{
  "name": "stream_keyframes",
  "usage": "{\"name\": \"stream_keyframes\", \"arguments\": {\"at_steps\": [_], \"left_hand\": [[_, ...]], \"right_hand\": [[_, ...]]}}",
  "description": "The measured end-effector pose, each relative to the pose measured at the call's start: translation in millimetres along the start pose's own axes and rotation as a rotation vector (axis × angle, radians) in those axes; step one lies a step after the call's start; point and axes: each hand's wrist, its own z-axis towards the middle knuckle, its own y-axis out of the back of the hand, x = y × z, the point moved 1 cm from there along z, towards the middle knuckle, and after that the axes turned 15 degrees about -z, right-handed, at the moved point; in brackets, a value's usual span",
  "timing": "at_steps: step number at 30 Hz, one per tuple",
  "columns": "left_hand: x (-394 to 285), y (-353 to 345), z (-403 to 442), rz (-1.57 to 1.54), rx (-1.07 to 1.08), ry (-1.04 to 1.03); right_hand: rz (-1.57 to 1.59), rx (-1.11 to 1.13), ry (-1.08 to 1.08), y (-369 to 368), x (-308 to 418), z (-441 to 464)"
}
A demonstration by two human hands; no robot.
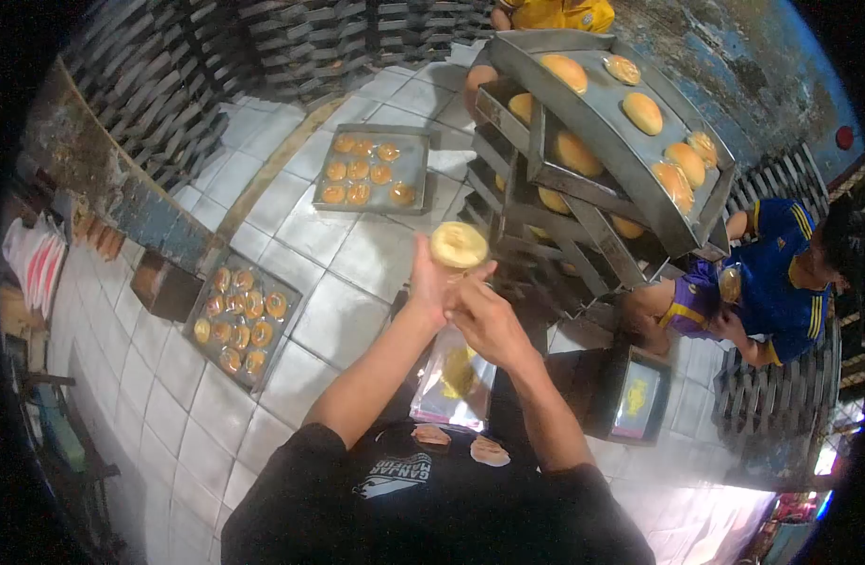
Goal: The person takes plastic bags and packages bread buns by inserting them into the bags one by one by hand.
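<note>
A round bun (458, 245) with its pale side up is held out in front of me; it seems to be in a clear plastic bag. My left hand (428, 284) is closed around its left and lower side. My right hand (487, 318) is closed just below the bun, its fingers together at what looks like the bag's gathered end; the fingertips are partly hidden. Under my hands, a stack of clear printed plastic bags (460, 377) lies on my lap. Two small bun-coloured pieces (431, 436) rest against my black shirt.
Crossed metal trays (583, 104) with buns are stacked high at right. Two trays of wrapped buns (357, 169) (247, 306) sit on the tiled floor. A person in a blue shirt (781, 273) sits at right near a box with plastic bags (637, 395). Another person's yellow shirt (564, 14) shows behind.
</note>
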Motion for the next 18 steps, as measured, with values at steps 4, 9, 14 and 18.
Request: {"name": "stream_keyframes", "arguments": {"at_steps": [4,9,14,18], "left_hand": [[-12.2,19.0,19.7,0.112,0.082,-0.105],[-33.4,19.0,-1.3,-0.132,-0.016,-0.185],[-2.5,43.3,18.3,-0.076,-0.041,-0.059],[-35.6,31.2,4.0,-0.064,-0.106,-0.194]], "right_hand": [[0.685,0.356,0.025,7.7,24.0,-20.0],[0.514,-0.039,-0.192,10.0,18.4,-18.7],[0.576,0.187,-0.214,1.8,14.8,-11.5],[0.781,0.433,-0.104,25.4,15.1,-44.8]]}}
